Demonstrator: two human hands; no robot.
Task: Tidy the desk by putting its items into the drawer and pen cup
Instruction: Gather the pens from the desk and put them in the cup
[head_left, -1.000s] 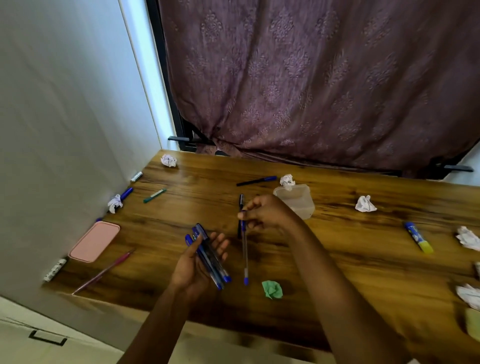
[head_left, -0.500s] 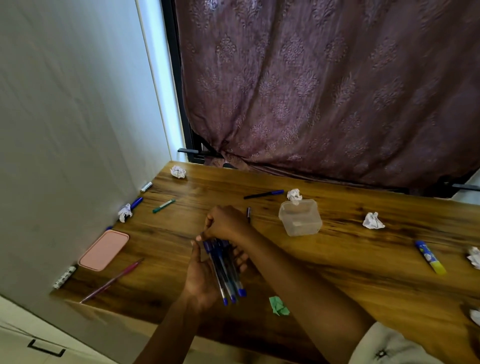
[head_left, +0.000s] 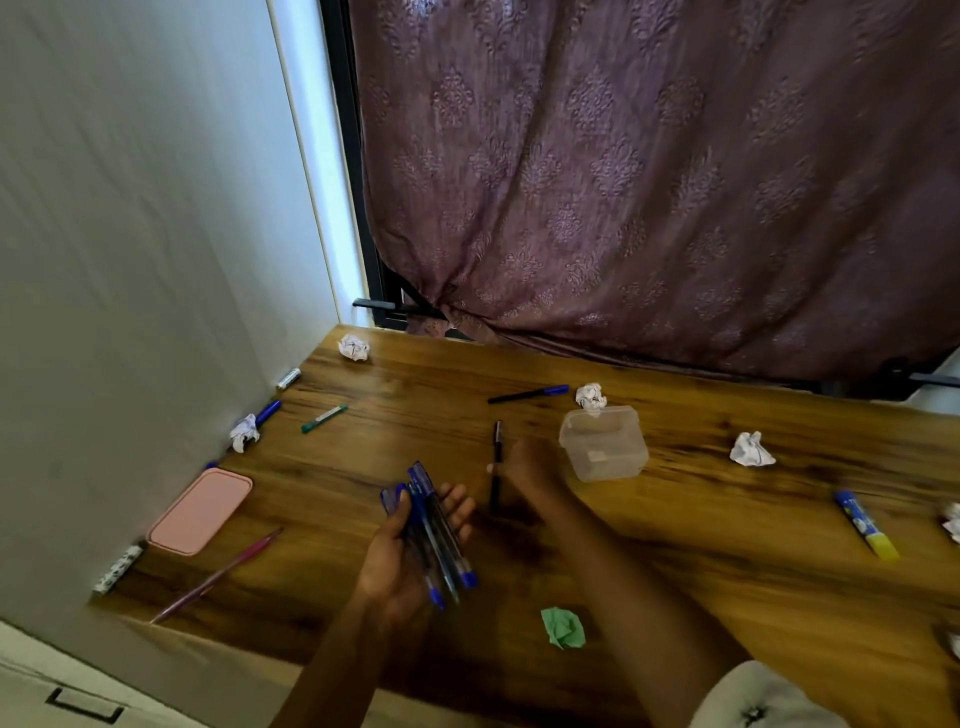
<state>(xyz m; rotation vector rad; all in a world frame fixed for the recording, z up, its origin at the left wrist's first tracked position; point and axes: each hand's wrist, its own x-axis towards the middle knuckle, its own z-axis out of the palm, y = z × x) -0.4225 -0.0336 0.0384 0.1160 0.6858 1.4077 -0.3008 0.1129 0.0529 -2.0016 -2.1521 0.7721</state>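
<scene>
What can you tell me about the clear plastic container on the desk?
The clear plastic container is a translucent tub with rounded corners, lidless, upright on the wooden desk, apparently empty. A crumpled white paper ball sits at its far rim. The right hand is just beside its left side; contact cannot be told.

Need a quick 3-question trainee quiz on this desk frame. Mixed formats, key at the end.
1. True or false: the left hand holds several blue pens.
2. What sits just beside the right hand, on the person's right? A) pink case B) clear container C) glue stick
3. Fill in: one crumpled paper is not white; its colour is ___.
Key: 1 true; 2 B; 3 green.
</scene>
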